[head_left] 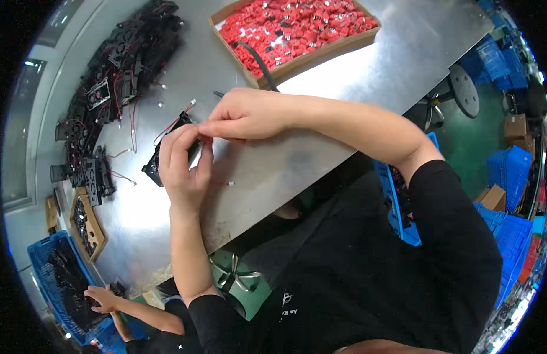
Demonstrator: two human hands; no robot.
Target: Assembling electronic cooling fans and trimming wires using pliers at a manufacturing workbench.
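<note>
Beyond both hands, red parts [297, 26] fill a cardboard box [320, 54].

**Boxes and crates around the bench**

A shallow brown cardboard box [320, 50] lies at the far side of the bench [374, 65]. It is rectangular, open on top, and full of small red parts.

At the left edge there is a small brown cardboard tray [99, 236] with dark parts inside. Just below it stands a blue plastic crate [40, 259], also holding dark parts.

On the right, on the floor, are closed brown cartons [515, 127], one more carton [493, 197] lower, and stacks of blue plastic crates [509, 168]. No labels, signs or screens can be made out.
</note>
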